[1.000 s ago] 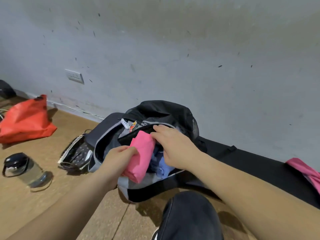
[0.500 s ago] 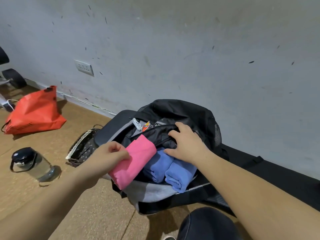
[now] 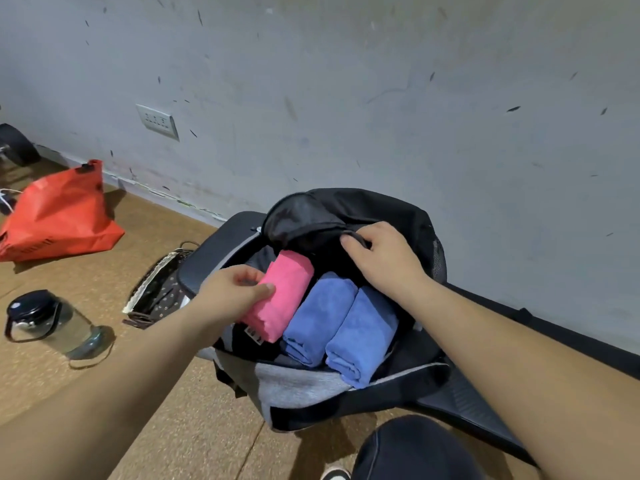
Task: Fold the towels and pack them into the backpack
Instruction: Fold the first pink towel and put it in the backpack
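Observation:
A black and grey backpack [image 3: 298, 386] lies open on the floor by the wall. Inside it, two folded blue towels [image 3: 341, 327] lie side by side, their ends sticking out of the opening. A folded pink towel [image 3: 282, 292] sits to their left, partly inside the bag. My left hand [image 3: 235, 294] grips the pink towel at its left edge. My right hand [image 3: 384, 259] holds the black upper flap of the backpack's opening, fingers curled over its rim.
A clear water bottle with a black lid [image 3: 52, 322] lies on the wooden floor at the left. An orange bag [image 3: 57, 214] sits further back by the wall. A dark patterned pouch [image 3: 157, 291] lies beside the backpack. My dark-clothed knee [image 3: 412, 448] is at the bottom.
The pink towel has gone deeper into the backpack beside the blue towels. My right hand moved off the blue towels up to the flap, lifting it. Both blue towels now show.

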